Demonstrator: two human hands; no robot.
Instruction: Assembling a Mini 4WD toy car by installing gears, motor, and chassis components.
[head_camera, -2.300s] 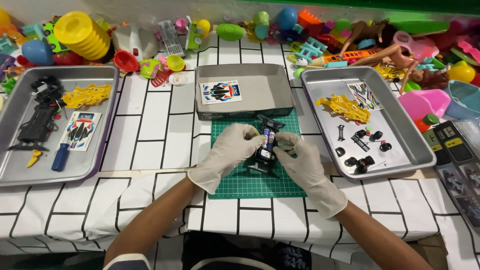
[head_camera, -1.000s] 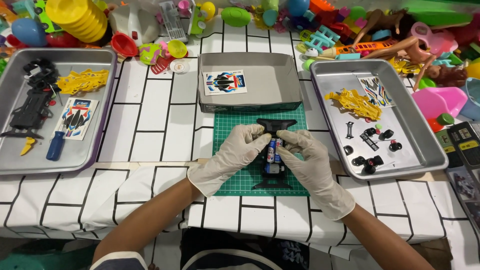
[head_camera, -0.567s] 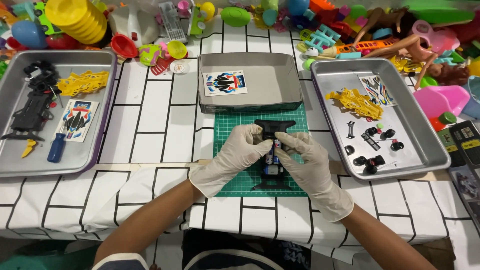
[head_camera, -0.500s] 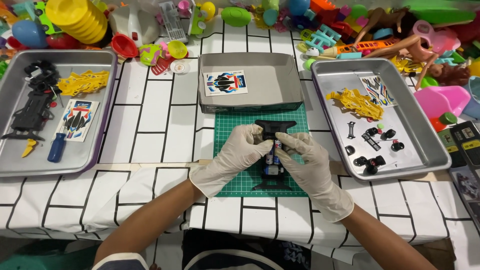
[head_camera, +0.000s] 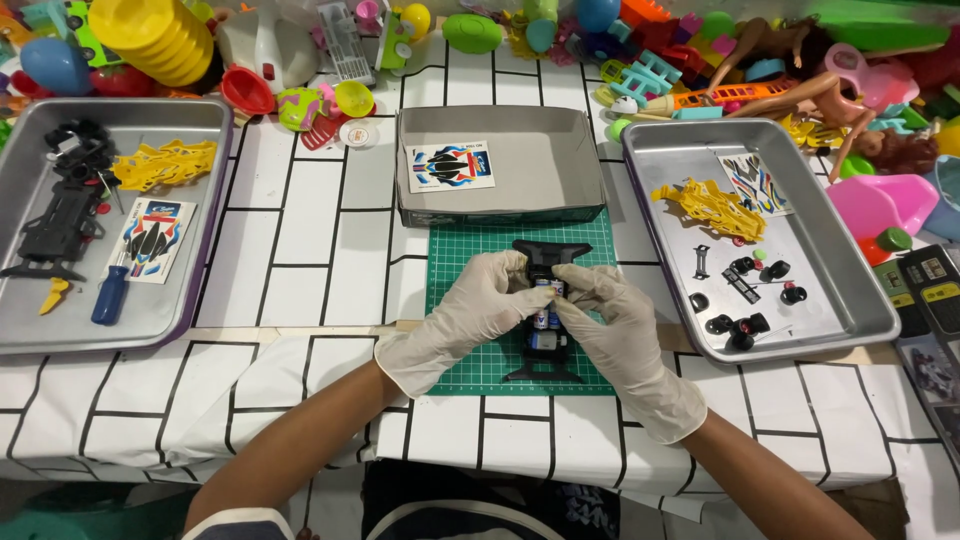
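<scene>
A black toy car chassis (head_camera: 549, 345) with batteries in it lies on a green cutting mat (head_camera: 470, 270) at the table's middle. My left hand (head_camera: 478, 305), in a white glove, grips the chassis from the left side. My right hand (head_camera: 615, 320), also gloved, holds it from the right, with fingertips pressing on the top of the middle section. Both thumbs meet over the battery bay, hiding most of it.
A grey box (head_camera: 560, 165) with a sticker sheet sits behind the mat. The right metal tray (head_camera: 850, 290) holds yellow parts, black wheels and small pieces. The left tray (head_camera: 210, 200) holds black parts, a yellow frame and a blue screwdriver (head_camera: 108, 295). Colourful toys crowd the back edge.
The chassis went from lifted and tilted in both hands to lying flat on the mat. Since then the hands have only shifted slightly over its middle.
</scene>
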